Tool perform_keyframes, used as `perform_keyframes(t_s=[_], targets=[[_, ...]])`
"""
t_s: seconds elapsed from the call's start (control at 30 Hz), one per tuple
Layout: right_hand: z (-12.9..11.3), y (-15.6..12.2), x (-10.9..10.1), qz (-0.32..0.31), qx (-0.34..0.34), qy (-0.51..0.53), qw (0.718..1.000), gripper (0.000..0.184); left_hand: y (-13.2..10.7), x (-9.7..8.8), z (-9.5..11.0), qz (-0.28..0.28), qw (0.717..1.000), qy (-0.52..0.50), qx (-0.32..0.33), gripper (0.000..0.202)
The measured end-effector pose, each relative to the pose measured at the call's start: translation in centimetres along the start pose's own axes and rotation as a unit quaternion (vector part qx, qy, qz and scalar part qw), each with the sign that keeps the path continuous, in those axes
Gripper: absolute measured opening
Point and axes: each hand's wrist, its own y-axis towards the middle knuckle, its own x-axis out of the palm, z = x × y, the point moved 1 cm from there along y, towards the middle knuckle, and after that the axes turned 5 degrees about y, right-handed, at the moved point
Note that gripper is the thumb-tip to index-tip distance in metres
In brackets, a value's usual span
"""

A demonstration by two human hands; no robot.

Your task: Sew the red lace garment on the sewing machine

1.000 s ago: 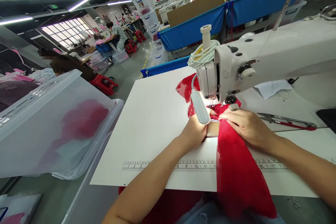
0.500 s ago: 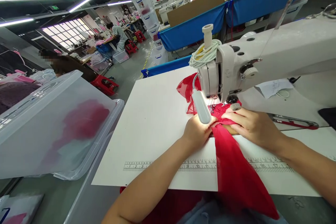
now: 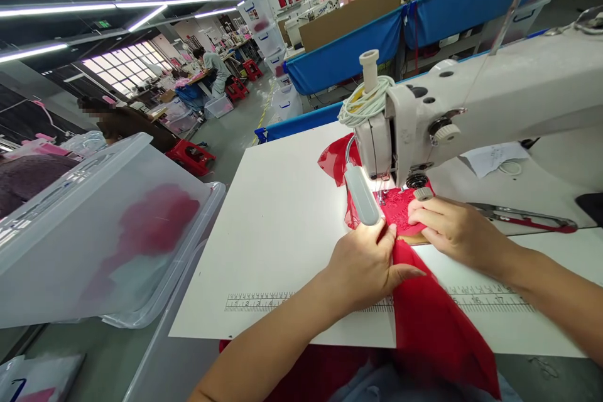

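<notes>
Red fabric (image 3: 440,320) runs from under the sewing machine (image 3: 490,100) down over the table's front edge. Its lacy part (image 3: 398,204) lies beneath the needle area, lit by a small lamp (image 3: 362,195). My left hand (image 3: 362,264) rests at the fabric's left edge, just below the lamp. Its thumb sticks out over the hanging part, apart from the fingers, so the hand looks open. On the other side, my right hand (image 3: 450,226) has curled fingers pinching the lacy part's right edge. The fingertips of that hand are partly hidden.
A pair of scissors or snips (image 3: 527,217) lies right of my right hand. A ruler strip (image 3: 485,298) marks the white table (image 3: 277,213). Large clear bins (image 3: 108,251) stand on the left. Co-workers sit at other stations beyond a blue cloth (image 3: 348,53).
My left hand has drawn back toward me, and its thumb has come away from the fingers. More of the lacy fabric shows. My right hand has shifted slightly and still grips the edge.
</notes>
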Motion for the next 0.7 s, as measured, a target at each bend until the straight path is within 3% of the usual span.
perform_keyframes(t_s=[0.1, 0.53, 0.7], targets=[[0.0, -0.1, 0.0, 0.000, 0.005, -0.003, 1.000, 0.027, -0.2, 0.3, 0.2, 0.025, 1.000, 0.015, -0.008, 0.098], [0.2, -0.2, 0.3, 0.001, 0.026, 0.013, 1.000, 0.029, 0.0, 1.0, 0.0, 0.052, 0.998, 0.044, 0.007, 0.096], [0.1, 0.1, 0.0, 0.006, 0.011, 0.010, 1.000, 0.029, 0.1, 1.2, -0.1, 0.036, 0.998, 0.042, -0.005, 0.095]])
